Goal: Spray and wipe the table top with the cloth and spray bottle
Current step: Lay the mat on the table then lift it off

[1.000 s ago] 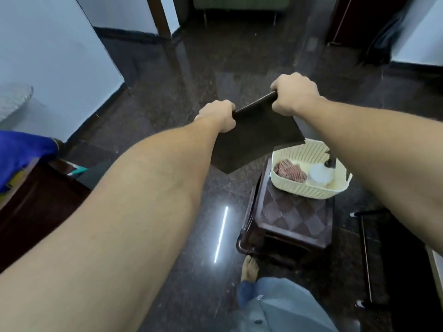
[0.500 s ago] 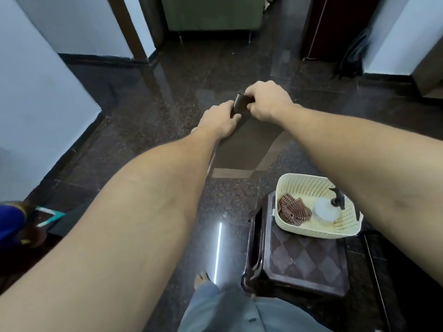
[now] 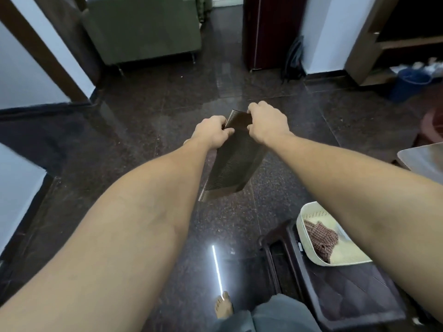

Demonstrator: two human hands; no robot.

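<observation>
A dark brown ribbed cloth (image 3: 233, 164) hangs folded in the air in front of me. My left hand (image 3: 212, 133) pinches its top left edge and my right hand (image 3: 267, 123) grips its top right edge, the two hands close together. Low at the right stands a small dark brown table (image 3: 345, 295) with a chequered top. On it sits a cream perforated basket (image 3: 309, 216) holding a red chequered cloth (image 3: 321, 238). My right forearm covers most of the basket, and the spray bottle is hidden behind it.
The floor is dark polished granite with a light streak (image 3: 217, 271) reflected near my bare foot (image 3: 224, 306). A green sofa (image 3: 143, 32) stands at the back, a maroon cabinet (image 3: 266, 32) beside it, and a blue bucket (image 3: 410, 85) far right. White walls close in at the left.
My hands have come together, folding the dark cloth from a wide spread into a narrow hanging strip. The view has tilted up and back, so the table and basket sit lower right.
</observation>
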